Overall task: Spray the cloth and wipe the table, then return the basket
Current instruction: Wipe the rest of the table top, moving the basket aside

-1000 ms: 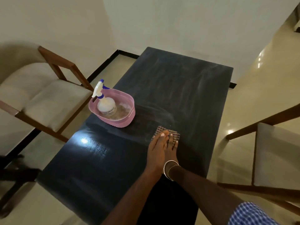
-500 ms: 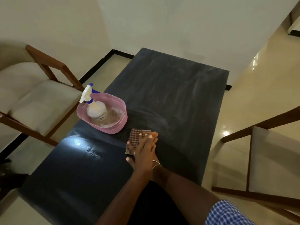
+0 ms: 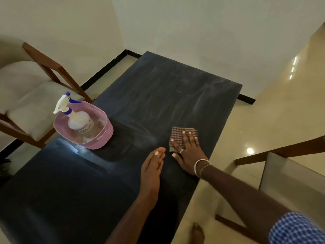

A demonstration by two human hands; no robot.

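Note:
A checked cloth lies flat on the dark table, toward its right side. My right hand presses on the cloth with straight, spread fingers. My left hand hovers or rests flat beside it on the left, fingers straight and together, off the cloth. A pink basket stands at the table's left edge. Inside it stands a white spray bottle with a blue and white trigger head.
A wooden chair with a beige cushion stands left of the table, close to the basket. Another chair stands at the right. The wall lies beyond the table's far end. A bare foot shows on the glossy floor.
The right hand has slid the cloth to the right across the table. The left hand, which lay on top of the right one, has come off it and sits apart to the left.

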